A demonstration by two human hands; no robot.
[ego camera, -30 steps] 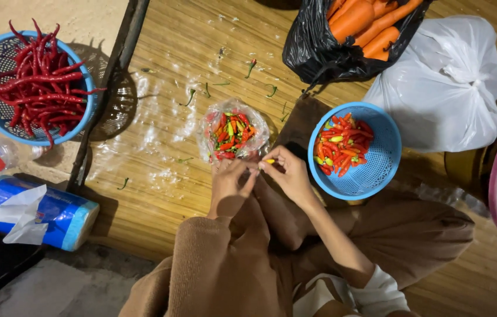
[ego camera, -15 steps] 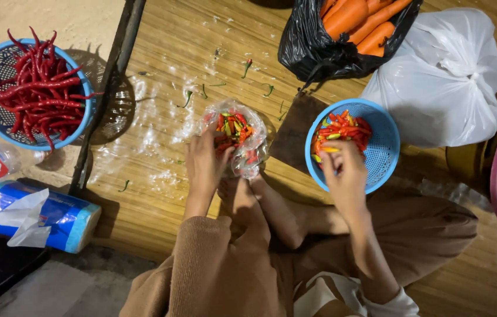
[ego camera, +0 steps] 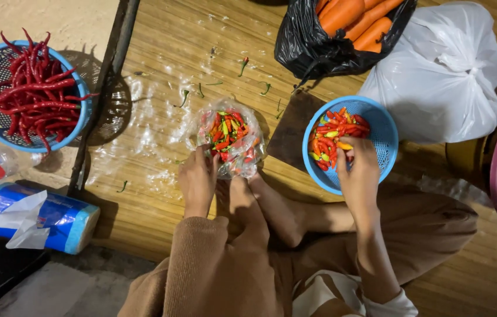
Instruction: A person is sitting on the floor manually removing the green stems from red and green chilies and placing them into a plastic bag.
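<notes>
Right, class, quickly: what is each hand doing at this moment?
Left hand: gripping the edge of the clear plastic bag of chillies.
Right hand: in the small blue basket, fingers on the chillies; grip hidden.

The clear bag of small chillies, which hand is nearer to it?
Left. The left hand touches the clear bag; the right hand is off to its right, at the small blue basket.

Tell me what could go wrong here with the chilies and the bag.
The clear plastic bag of small chilies sits open on the floor, held only at its edge by the left hand, so it might slump and spill. The right hand works bare in the blue basket of chilies, so chili juice could sting skin or eyes. Loose green stems on the wooden floor may get mixed back in.
</notes>
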